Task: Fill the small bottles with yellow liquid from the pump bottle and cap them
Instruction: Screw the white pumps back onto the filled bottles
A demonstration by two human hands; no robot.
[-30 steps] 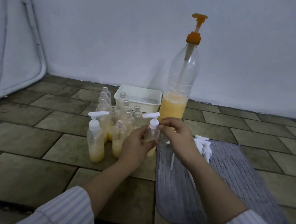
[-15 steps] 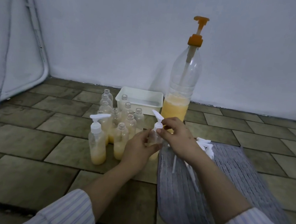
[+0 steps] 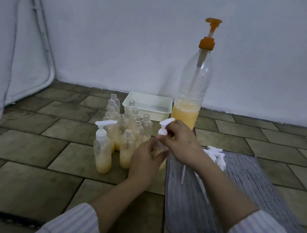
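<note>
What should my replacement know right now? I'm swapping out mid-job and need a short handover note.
Left hand grips the small bottle being capped; right hand pinches its white pump cap, apparently mid-twist.
Done: one capped bottle stands at the left of the cluster.
Left: the open bottles behind, several holding yellow liquid, the rearmost looking empty. Spare caps lie on the grey mat. The pump bottle stands by the white tray, roughly a quarter full.

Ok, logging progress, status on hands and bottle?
Left hand grips small bottle. Right hand pinches its white pump cap. Nothing blocking.
</note>
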